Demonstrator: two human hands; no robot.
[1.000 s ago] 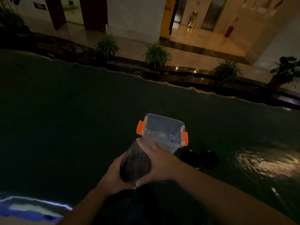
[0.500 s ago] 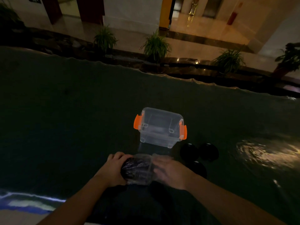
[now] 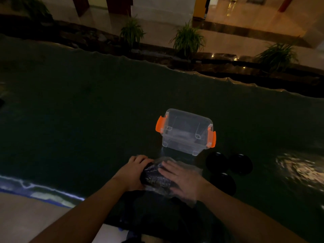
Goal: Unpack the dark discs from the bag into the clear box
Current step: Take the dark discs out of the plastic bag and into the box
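A clear plastic bag point(image 3: 190, 170) lies on its side on the dark table, holding a stack of dark ridged discs point(image 3: 154, 178). My left hand point(image 3: 133, 172) grips the closed left end of the bag around the stack. My right hand point(image 3: 182, 179) rests inside or over the bag's open right part, fingers on the discs. The clear box point(image 3: 185, 131) with orange latches stands open just beyond the bag; its contents are hard to make out. Three dark discs point(image 3: 229, 164) lie loose on the table to the right of the box and bag.
The dark, glossy table point(image 3: 78, 120) stretches wide to the left and far side, with a wavy far edge. A bright reflection point(image 3: 301, 169) sits at the right. Potted plants point(image 3: 188, 38) stand on the floor beyond the table.
The bag was lowered from upright in front of the box to lying flat on the table. My right hand shifted from the bag's top onto its open right end.
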